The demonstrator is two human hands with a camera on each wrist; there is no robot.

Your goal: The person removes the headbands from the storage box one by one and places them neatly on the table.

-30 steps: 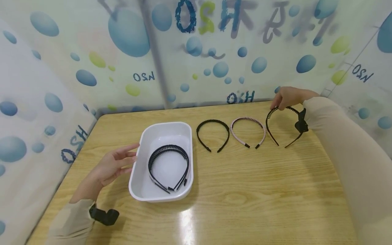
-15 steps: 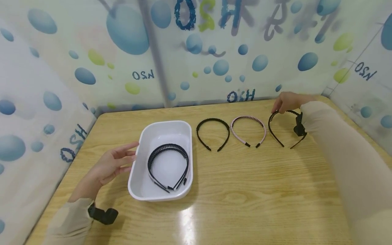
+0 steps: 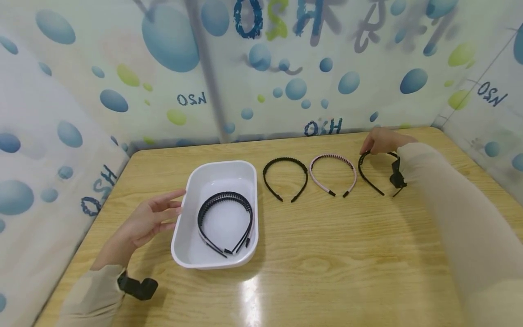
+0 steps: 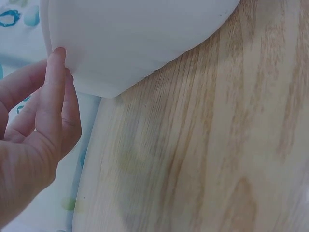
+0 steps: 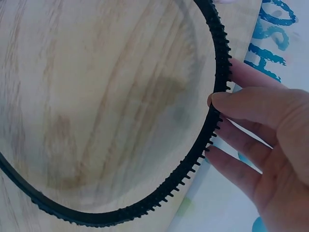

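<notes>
At the back right of the head view, my right hand [image 3: 381, 140] pinches the top of a black toothed headband [image 3: 369, 182]. The right wrist view shows thumb and fingers on the toothed arc of this headband [image 5: 221, 72], close over the wood; its right side is partly hidden by the wrist camera. Left of it lie a pink headband [image 3: 332, 156] and another black headband [image 3: 284, 159], ends toward me. My left hand [image 3: 149, 220] touches the outer left side of a white tray [image 3: 212, 265] with extended fingertips. Several black headbands [image 3: 225, 196] lie stacked inside the tray.
The wooden table [image 3: 327, 263] meets a bubble-patterned wall covering [image 3: 261, 91] at its back edge, with similar covering at both sides. A black wrist camera [image 3: 139, 287] sits on the left sleeve.
My right hand has brought the black headband down and slightly right, into line with the pink headband. The left hand and the tray have stayed in place.
</notes>
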